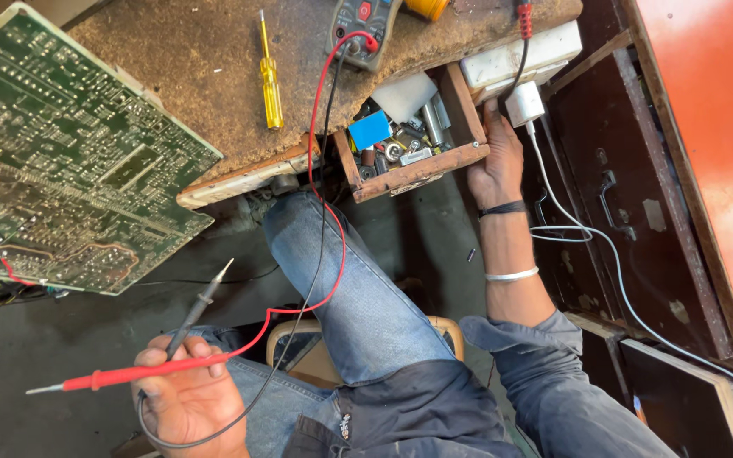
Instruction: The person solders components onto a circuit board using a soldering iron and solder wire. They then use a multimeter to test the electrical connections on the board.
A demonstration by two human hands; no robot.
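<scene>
Gripping a red probe [120, 375] and a black probe [199, 307] together, the left hand [184, 399] is closed low, well below the workbench [205, 76]. The right hand [495, 161] curls around the corner of the open drawer [417, 174] under that workbench, just beside a white charger [524, 103]. On the workbench lie a yellow screwdriver [271, 76] and a meter [365, 30], a green circuit board [53, 161] overhanging its left edge.

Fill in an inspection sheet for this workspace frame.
Surface: worn brown workbench top, chipped front edge.
Job's things: red probe and black probe; grey multimeter; green circuit board.
Clutter: yellow screwdriver; open wooden drawer of small parts.
Grippers: left hand holds both probes; right hand at drawer's corner.
Cables: red lead; white charger cable.
Surroundings: dark concrete floor.
</scene>
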